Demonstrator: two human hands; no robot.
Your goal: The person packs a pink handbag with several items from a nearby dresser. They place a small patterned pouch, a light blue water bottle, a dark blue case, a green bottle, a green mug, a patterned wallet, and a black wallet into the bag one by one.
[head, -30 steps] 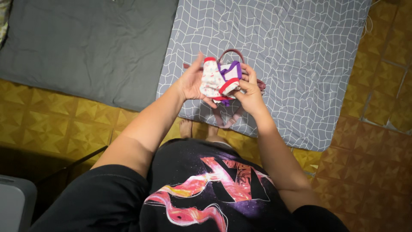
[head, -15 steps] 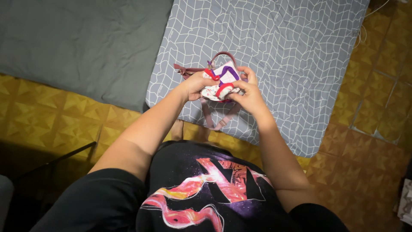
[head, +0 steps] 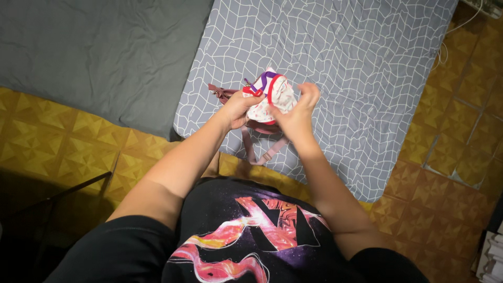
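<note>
Both hands hold a small bundle of white patterned cloth with red and purple trim [head: 272,97] in front of me, above the grey patterned mattress [head: 356,68]. My left hand [head: 238,107] grips its left side, fingers curled over the red edge. From the right, my right hand [head: 296,112] pinches the bundle. Beneath my hands a maroon strappy garment [head: 257,144] lies on the mattress, partly hidden by them.
A dark grey mattress [head: 99,52] lies to the left of the patterned one. Yellow-brown patterned floor tiles [head: 63,141] surround both. A white cable [head: 445,47] runs by the mattress's right edge. A dark thin bar [head: 68,191] crosses the floor at lower left.
The cloth was spread between my hands a second ago. My hands have since closed in and rolled it into a tighter bundle. The view shifted slightly.
</note>
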